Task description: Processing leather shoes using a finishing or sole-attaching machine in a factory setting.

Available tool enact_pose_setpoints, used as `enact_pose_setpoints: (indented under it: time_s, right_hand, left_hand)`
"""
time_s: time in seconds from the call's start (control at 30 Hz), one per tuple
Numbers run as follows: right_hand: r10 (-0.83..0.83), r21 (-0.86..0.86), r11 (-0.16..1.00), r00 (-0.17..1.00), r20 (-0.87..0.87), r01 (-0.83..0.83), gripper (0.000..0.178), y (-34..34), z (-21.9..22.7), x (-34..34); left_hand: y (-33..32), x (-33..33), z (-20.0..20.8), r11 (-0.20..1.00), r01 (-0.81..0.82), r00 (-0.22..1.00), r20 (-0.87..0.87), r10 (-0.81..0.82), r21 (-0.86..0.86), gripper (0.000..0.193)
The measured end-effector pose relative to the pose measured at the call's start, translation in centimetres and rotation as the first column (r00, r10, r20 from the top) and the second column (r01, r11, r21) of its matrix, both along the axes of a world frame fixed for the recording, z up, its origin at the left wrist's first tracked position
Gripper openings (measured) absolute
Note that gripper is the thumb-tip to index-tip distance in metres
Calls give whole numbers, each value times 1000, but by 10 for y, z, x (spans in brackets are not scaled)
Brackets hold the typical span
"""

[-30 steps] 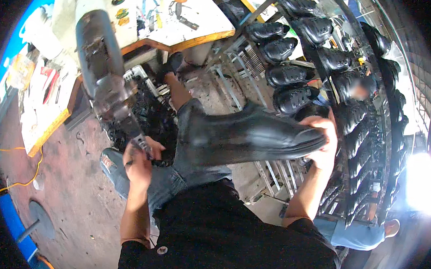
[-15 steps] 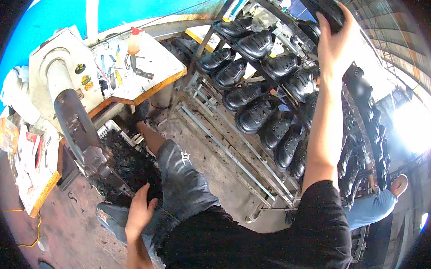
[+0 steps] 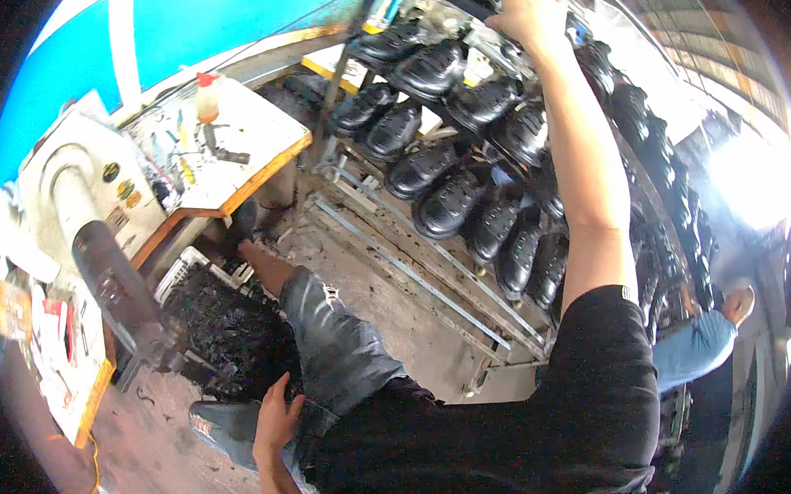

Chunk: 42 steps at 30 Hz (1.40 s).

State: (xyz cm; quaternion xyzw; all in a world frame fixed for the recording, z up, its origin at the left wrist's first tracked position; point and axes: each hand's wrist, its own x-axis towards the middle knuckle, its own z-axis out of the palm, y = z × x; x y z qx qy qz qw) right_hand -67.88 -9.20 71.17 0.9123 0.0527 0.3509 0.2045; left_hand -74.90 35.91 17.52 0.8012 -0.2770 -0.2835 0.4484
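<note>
My right hand (image 3: 533, 19) reaches up to the top of the shoe rack, at the upper edge of the view. Its thumb points left, while the other fingers are partly cut off. Whether it still holds a shoe cannot be made out. Below it, black lace-up shoes (image 3: 450, 201) stand in rows on the rack's slanted shelves. Low in the view, my left hand (image 3: 278, 414) is open with loose fingers, holding nothing, beside my thigh in torn jeans (image 3: 330, 324). Just beyond that hand lies a heap of black scraps (image 3: 233, 328) in a white crate (image 3: 187, 269).
A machine with a thick dark arm (image 3: 116, 274) stands at left. Its worktable (image 3: 268, 131) carries tools and an orange-capped bottle (image 3: 208, 97). The rack's metal rails (image 3: 412, 265) run low over the floor. A person in a blue shirt (image 3: 696, 348) is at far right.
My right hand, gripping a black shoe before, has moved left and up to the rack top; that shoe no longer shows plainly. My left hand has shifted slightly right and down. The view has turned.
</note>
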Motion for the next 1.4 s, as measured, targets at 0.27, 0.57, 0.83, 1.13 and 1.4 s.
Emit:
enact_pose_setpoints:
  time_s: [0.27, 0.57, 0.83, 1.13, 1.4]
  right_hand:
    - [-480, 240, 874, 671, 566, 423, 40, -58, 11, -22]
    - [205, -150, 979, 721, 662, -140, 50, 47, -68, -81]
    - [421, 938, 111, 870, 255, -329, 59, 124, -265, -128]
    - [569, 688, -691, 754, 329, 221, 84, 95, -450, -111]
    - [547, 623, -723, 798, 252, 299, 91, 76, -443, -81]
  left_hand:
    - [-20, 3, 14, 993, 118, 993, 7, -118, 13, 55]
    - [-54, 13, 26, 975, 28, 980, -187, -71, -220, 45]
    - [-60, 14, 90, 494, -475, 839, -544, 5, -728, 105]
    - [-8, -15, 85, 318, -662, 750, -601, 277, -679, 89]
    - [-23, -2, 132, 246, -633, 756, -516, 403, -734, 93]
